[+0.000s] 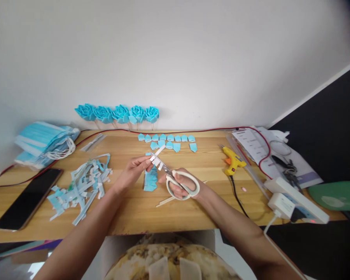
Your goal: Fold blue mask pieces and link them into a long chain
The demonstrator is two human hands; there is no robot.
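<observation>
My left hand [137, 169] pinches a narrow white strip [160, 151] with small cuts along its lower edge. In my right hand [183, 184] is a pair of scissors [189, 177] with cream handles, fingers through the loops. Its blades meet the strip close to my left fingertips. Below them on the table lies a blue fabric piece [150, 182] with a jagged edge, partly hidden by my left hand. Thin wooden sticks [165, 201] rest beneath my right hand. Just beyond the hands, folded blue petal pieces [176, 147] lie in two rows.
Several blue flowers [121, 114] on sticks lean against the wall. At left are face masks [43, 140], a phone [29, 198] and a heap of scraps [81, 186]. A yellow glue gun [232, 160], a power strip [300, 202] and a red cable [265, 151] occupy the right.
</observation>
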